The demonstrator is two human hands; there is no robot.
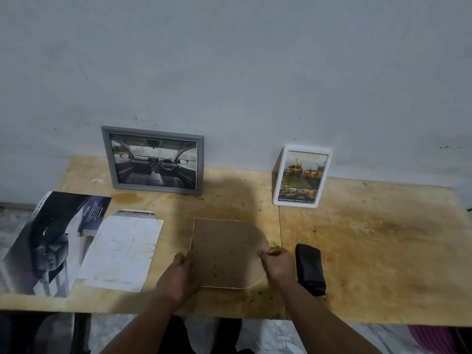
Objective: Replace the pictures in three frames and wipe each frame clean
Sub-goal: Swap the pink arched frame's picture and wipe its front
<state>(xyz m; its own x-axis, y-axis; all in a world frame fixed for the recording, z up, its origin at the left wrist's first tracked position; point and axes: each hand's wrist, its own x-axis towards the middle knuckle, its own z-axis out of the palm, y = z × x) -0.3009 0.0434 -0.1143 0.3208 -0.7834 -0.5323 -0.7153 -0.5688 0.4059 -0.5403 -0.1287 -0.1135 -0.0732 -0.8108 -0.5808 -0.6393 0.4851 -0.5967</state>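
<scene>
Plywood table point(370, 238) against a pale wall. Near centre lies a brown backing board point(227, 254), straight on its left side, rounded on its right, flat on the tabletop or nearly so.

Left hand point(178, 273) at the board's near-left edge, fingers curled around the rim, thumb side toward the board; it grips that edge. Right hand point(277, 263) on the curved right edge, thumb on top and fingers tucked below, pinching the board. So the board sits between the two hands, most of its face stretching away from them toward the far side. Whether the near edge is lifted off the table is hard to judge from this angle.

Far left, leaning on the wall: grey frame point(153, 160) holding a car-interior picture. Far right, also upright at the wall: white frame point(301, 176) with rounded corners, holding a picture of yellow vehicles.

Left of the board, flat on the table: a pale printed sheet point(120, 251), and further left a dark car brochure point(51, 241) overhanging the table edge. Just right of the right hand: a folded black cloth point(310, 268), apart from the board.
</scene>
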